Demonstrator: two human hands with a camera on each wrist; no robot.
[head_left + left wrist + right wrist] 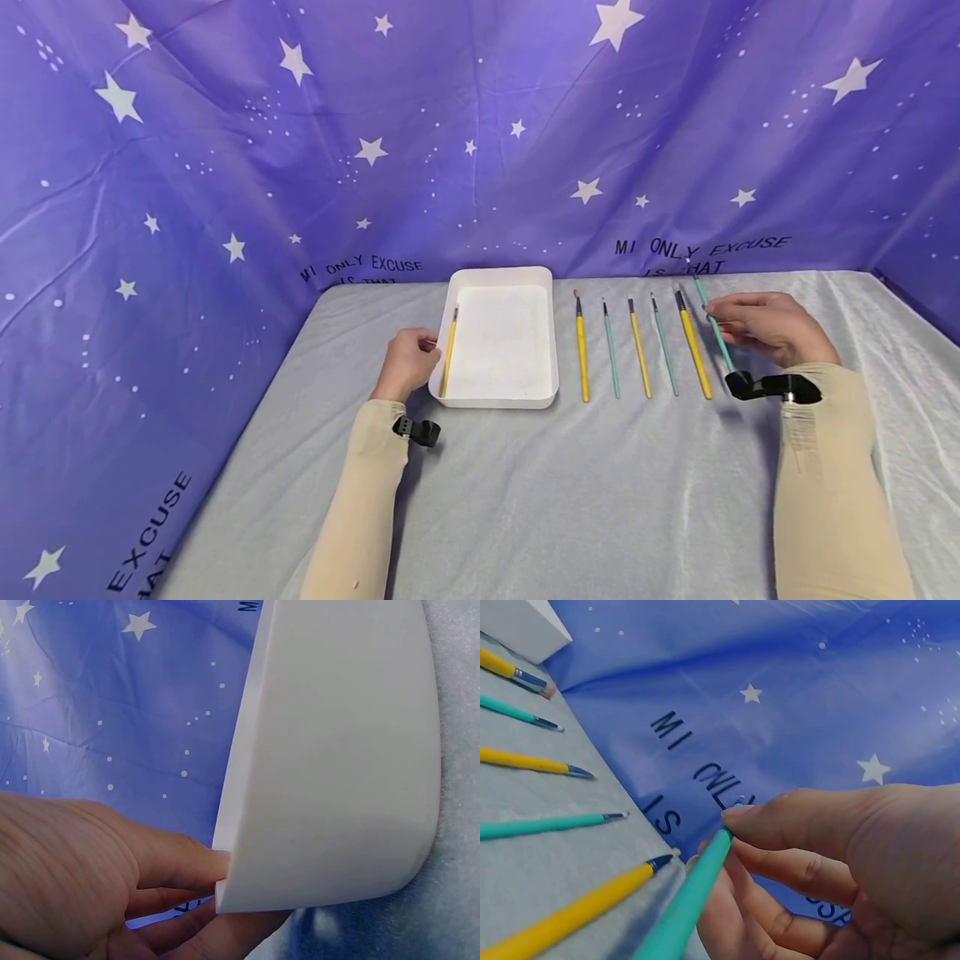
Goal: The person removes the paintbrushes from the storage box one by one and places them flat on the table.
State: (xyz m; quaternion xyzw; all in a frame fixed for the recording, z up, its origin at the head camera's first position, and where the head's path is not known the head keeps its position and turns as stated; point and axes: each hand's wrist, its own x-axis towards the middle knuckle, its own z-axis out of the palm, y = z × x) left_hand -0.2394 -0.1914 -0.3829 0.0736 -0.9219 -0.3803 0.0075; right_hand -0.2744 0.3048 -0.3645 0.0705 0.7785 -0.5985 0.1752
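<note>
My right hand pinches a teal paintbrush between thumb and fingers, raised at the right end of a row of brushes. In the right wrist view its teal handle slants down toward the camera. My left hand grips the left wall of a white tray; the left wrist view has the thumb over the rim and fingers beneath. Inside the tray, a yellow paintbrush lies along the left wall, bristles toward the back. Closest to the right hand on the table is a thick yellow paintbrush.
Between tray and right hand, more brushes lie side by side, bristles away from me: a yellow brush, a teal one, a thin yellow one and another teal one. A purple star-printed curtain rises behind the grey cloth-covered table.
</note>
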